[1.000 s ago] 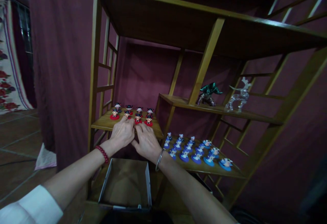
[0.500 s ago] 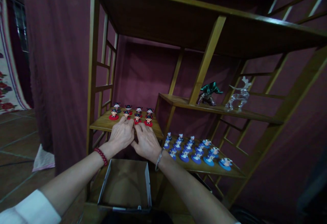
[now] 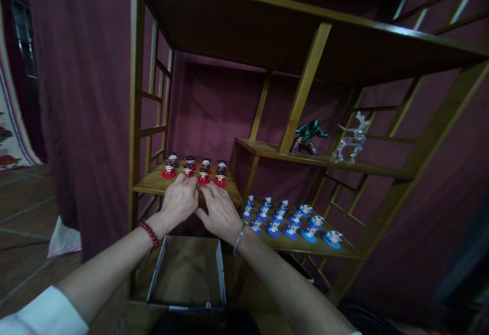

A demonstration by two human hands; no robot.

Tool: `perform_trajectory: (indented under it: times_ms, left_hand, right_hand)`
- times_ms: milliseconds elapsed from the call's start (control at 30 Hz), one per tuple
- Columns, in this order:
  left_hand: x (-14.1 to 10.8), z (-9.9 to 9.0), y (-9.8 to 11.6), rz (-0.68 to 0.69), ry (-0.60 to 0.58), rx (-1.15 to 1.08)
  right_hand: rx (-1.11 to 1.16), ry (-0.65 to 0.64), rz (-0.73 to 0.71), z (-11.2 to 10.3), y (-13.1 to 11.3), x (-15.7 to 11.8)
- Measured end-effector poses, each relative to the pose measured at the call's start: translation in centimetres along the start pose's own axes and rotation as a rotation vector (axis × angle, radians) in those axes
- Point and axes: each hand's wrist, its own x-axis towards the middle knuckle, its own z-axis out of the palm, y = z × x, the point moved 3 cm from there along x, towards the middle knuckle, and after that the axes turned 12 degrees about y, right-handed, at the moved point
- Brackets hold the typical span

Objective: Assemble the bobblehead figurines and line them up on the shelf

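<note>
Several small black-haired figurines [image 3: 204,173] on red round bases stand in two rows on the upper left shelf [image 3: 147,184]. My left hand [image 3: 180,198] is at that shelf's front edge, just before the front row, its fingers bent forward and pressed together. Close beside it, my right hand [image 3: 219,210] has its fingers curled at the base of a front-row figurine, thumb toward the left hand. Both sets of fingertips are largely hidden, so whether they grip a figurine is unclear. Below the hands sits an open cardboard box [image 3: 187,268].
On the lower right shelf [image 3: 324,251], several blue- and purple-based figurines [image 3: 273,228] stand in rows. A green-topped sculpture [image 3: 307,136] and a clear deer figure [image 3: 351,138] occupy the middle shelf. An upright post [image 3: 305,90] divides the cabinet. A dark curtain [image 3: 82,121] hangs at left.
The view has shifted slightly, moving the shelves a little left and up in the picture. Both hands stay at the front row; no figurine has visibly changed place.
</note>
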Motion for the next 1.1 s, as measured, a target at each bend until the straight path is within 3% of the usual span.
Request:
perform_trajectory:
  times_ms: [167,433,833,1100]
  left_hand:
    - [-0.6,-0.6,1.0,0.014,0.016,-0.087]
    - [0.1,-0.2,3.6,0.065,-0.070,-0.099]
    - [1.7,0.6,4.5,0.081,-0.119,0.006]
    - [1.9,0.9,4.7,0.076,-0.134,0.025]
  right_hand:
    - [-0.014,0.041,0.072,-0.9,1.0,-1.2]
    - [-0.036,0.012,0.135,-1.8,1.9,-1.5]
    - [-0.139,-0.102,0.221,-1.9,2.1,-0.5]
    - [-0.123,-0.083,0.224,-1.7,2.5,-0.6]
